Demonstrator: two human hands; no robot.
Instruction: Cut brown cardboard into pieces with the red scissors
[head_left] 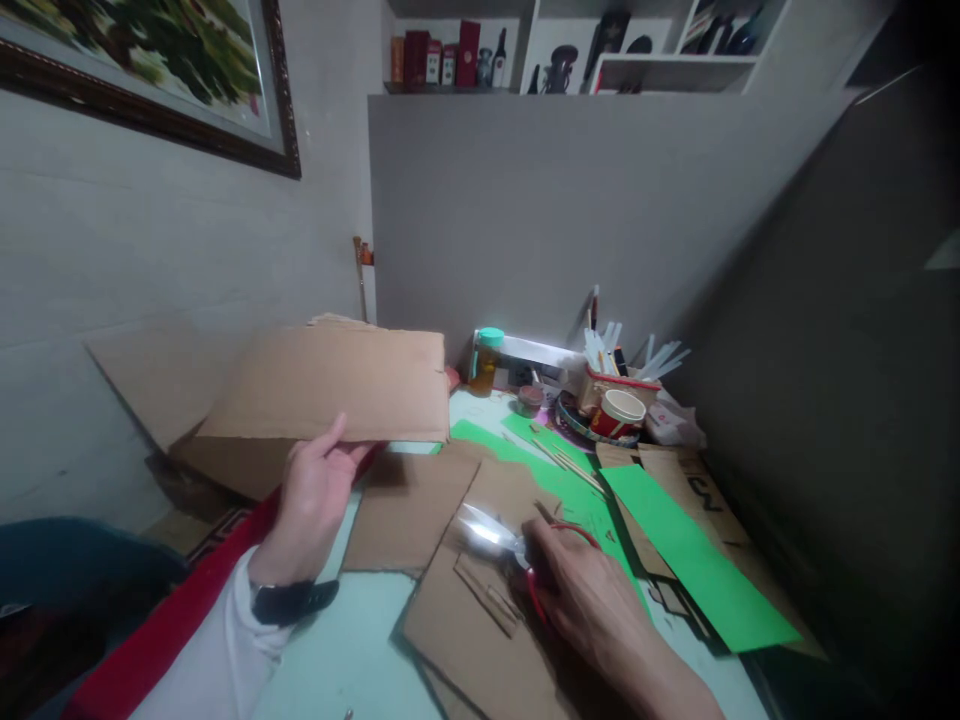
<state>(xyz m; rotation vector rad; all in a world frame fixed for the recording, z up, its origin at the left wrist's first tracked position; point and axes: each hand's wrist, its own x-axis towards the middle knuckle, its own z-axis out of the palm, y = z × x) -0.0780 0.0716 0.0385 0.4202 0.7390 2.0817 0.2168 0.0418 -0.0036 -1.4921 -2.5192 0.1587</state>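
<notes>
On the left, my left hand (319, 500) grips the lower edge of a flat cardboard sheet (337, 385) raised above the table, its thumb on the near face. My right hand (585, 590) is closed round the red handles of a pair of scissors (491, 530), whose metal blades point to the upper left and look blurred. Under the scissors lie overlapping cardboard pieces (442, 640), with small cardboard strips (487, 595) on top. Another cardboard piece (397, 525) rests on the table below the raised sheet.
Green sheets (690, 550) lie at the right, partly over printed cardboard (697, 480). Thin sticks (566, 465) rest at the middle. Behind stand a teal-lidded jar (487, 362), a red paper cup (619, 412) and a basket (600, 385) of white sticks. The pale table (337, 650) shows in front.
</notes>
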